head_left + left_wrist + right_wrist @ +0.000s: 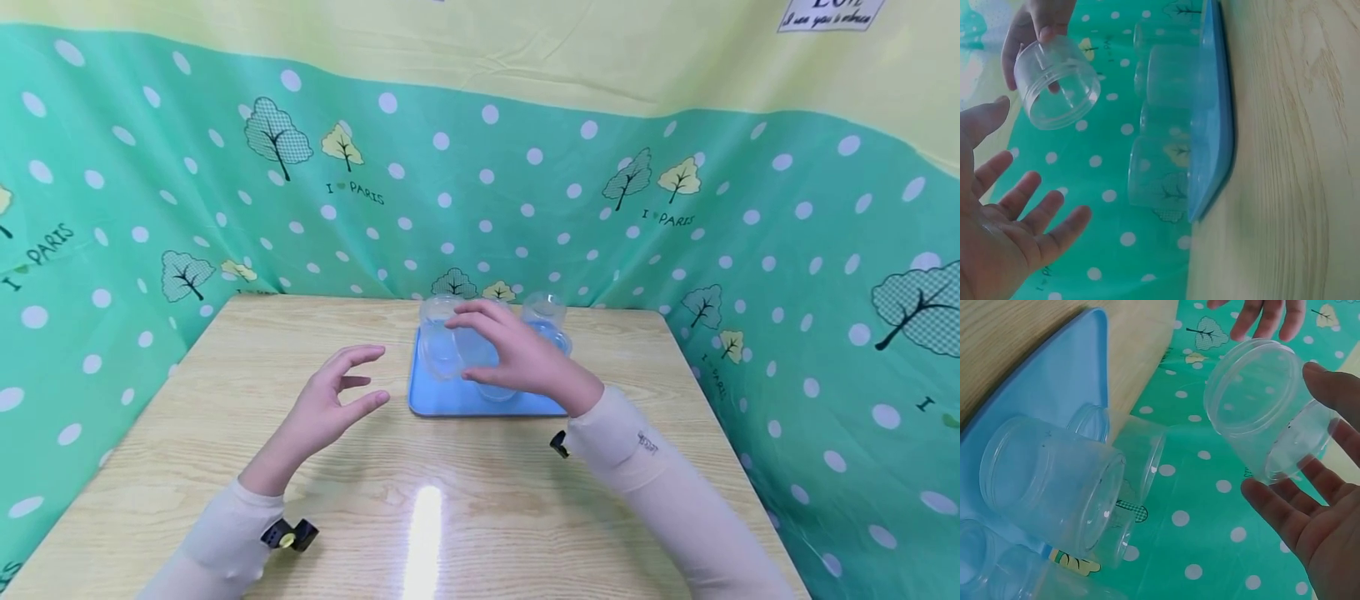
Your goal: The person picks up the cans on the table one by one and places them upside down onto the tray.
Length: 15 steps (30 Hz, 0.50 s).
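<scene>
My right hand [517, 354] grips a clear plastic jar [1254, 425] near its base, with thumb and fingers on opposite sides of its wall. The jar is tilted, and its ribbed, open-looking rim points toward my left hand [330, 404]. That left hand is held above the table to the left of the tray, its fingers spread and nothing in them. Seen from the left wrist, the jar's rim is a short way beyond the left fingertips [1079, 215]. Below the right hand, several similar clear jars [1054, 487] stand on a blue tray [450, 404], partly hidden by that hand in the head view.
The tray lies toward the back of a light wooden table [360, 500]. A green and yellow curtain [480, 175] with dots and trees hangs behind and beside the table. Bright glare [424, 533] shows on the tabletop near the front.
</scene>
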Available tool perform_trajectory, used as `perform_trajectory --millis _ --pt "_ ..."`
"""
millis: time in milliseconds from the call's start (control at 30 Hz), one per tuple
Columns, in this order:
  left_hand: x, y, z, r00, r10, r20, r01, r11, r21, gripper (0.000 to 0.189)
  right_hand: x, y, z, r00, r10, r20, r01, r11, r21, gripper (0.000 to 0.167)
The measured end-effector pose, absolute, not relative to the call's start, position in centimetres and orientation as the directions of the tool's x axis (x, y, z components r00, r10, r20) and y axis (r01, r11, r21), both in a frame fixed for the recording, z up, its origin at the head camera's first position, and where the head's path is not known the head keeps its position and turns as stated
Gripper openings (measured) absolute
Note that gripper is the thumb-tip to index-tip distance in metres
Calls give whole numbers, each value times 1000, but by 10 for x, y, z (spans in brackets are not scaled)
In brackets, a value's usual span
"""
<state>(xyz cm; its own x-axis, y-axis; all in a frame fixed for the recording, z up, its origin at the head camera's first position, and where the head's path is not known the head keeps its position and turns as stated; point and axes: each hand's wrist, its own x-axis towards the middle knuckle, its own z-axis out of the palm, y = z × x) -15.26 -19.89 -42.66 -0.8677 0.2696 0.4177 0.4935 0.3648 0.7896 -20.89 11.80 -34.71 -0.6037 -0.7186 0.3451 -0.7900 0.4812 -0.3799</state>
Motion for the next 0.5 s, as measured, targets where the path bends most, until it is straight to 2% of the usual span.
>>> perform_trajectory --millis 200,500 --pt "-155 -200 -430 -874 271 404 483 379 789 58 -218 109 -343 -644 -726 241 -755 551 -356 68" --pt "-160 -201 -433 -884 314 347 456 414 788 56 -233 97 -338 -672 -733 105 -721 617 -316 67"
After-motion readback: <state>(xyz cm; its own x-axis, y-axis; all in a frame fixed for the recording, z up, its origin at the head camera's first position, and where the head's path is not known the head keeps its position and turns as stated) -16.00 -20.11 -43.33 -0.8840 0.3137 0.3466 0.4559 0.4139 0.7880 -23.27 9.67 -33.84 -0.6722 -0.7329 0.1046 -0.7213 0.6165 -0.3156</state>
